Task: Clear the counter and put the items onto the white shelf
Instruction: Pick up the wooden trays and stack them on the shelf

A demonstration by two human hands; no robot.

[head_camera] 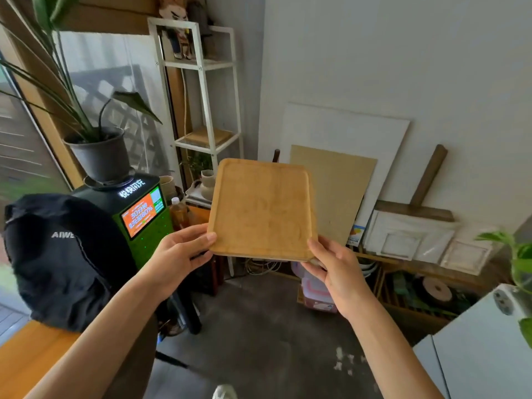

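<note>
Both hands held a flat rectangular light-brown wooden tray with rounded corners and a low raised rim up in the middle of the frame, above the grey concrete floor. A second thin edge showed along the tray's right side and bottom, possibly another tray stacked beneath; could not tell for certain. The left hand pinched the tray's lower-left corner, thumb lying on the top face, fingers curled underneath. The right hand gripped the lower-right corner, thumb at the tray's edge and fingers wrapped below it. The tall white metal-framed shelf stood in the upper centre-left of the frame, behind and above the tray, well apart from it; a cartoon figurine stood on its top level and a tan flat item lay on a middle level. At lower left, an orange-brown wooden table edge was visible with a black fabric bag with white lettering on it. Beside the bag stood a green-and-black kiosk with an orange lit screen, carrying a dark grey plant pot. Pale boards leaned on the wall at right.
</note>
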